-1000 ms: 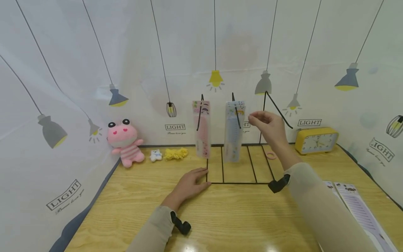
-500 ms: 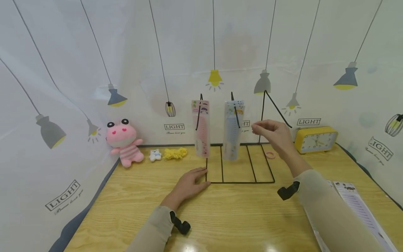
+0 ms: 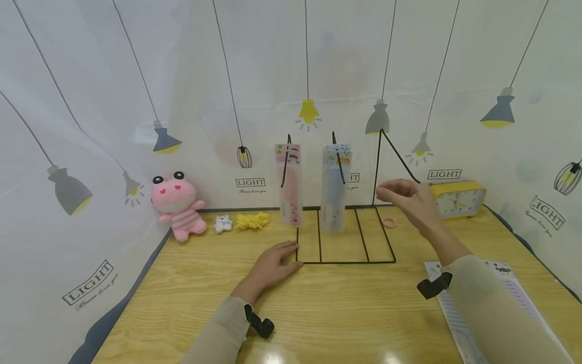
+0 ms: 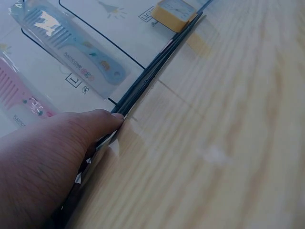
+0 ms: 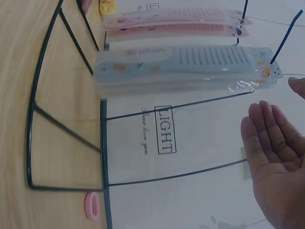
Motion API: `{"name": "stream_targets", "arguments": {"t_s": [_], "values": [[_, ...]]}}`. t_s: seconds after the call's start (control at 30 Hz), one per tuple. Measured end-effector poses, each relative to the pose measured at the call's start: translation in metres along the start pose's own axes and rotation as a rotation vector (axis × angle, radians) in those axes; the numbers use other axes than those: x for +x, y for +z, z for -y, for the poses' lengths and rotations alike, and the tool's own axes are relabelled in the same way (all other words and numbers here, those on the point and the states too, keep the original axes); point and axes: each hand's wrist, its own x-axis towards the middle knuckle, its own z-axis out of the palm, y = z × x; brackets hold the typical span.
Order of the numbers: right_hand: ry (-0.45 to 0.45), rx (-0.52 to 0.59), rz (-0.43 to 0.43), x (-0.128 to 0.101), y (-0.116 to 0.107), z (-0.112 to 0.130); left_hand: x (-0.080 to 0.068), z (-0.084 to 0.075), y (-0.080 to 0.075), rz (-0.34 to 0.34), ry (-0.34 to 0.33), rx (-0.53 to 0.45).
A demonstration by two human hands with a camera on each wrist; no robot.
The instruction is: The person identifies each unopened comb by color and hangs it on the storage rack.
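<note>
A black wire rack (image 3: 345,262) stands on the wooden table, with a pink comb pack (image 3: 289,184) and a blue comb pack (image 3: 334,187) hanging from its hooks. My left hand (image 3: 275,263) lies flat on the table, fingertips against the rack's front left corner; the left wrist view shows the fingers (image 4: 95,124) on the wire. My right hand (image 3: 409,202) hovers empty in the air, fingers relaxed, right of the blue pack and beside the bare right hook (image 3: 397,154). Its open palm (image 5: 276,157) shows in the right wrist view, apart from the blue pack (image 5: 186,69).
A pink plush frog (image 3: 175,202), a small white bear (image 3: 223,223) and yellow yarn (image 3: 253,220) sit at the back left. A pink ring (image 3: 389,222) and a yellow clock (image 3: 459,198) are at the back right. More comb packs (image 3: 450,316) lie flat under my right forearm.
My right hand has drawn back from the blue comb pack, moving down and to the right. The left hand has stayed on the rack's corner.
</note>
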Motion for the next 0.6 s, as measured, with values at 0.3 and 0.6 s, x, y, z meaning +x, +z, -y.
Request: {"name": "stream_targets", "arguments": {"t_s": [0.3,0.6], "values": [[-0.003,-0.059,0.04,-0.022,-0.025,-0.021,0.001,0.003,0.0,-0.005,-0.014,0.007],[-0.002,-0.232,0.081,-0.054,-0.054,-0.059,0.002,0.002,0.002,0.007,-0.012,0.0]]}}
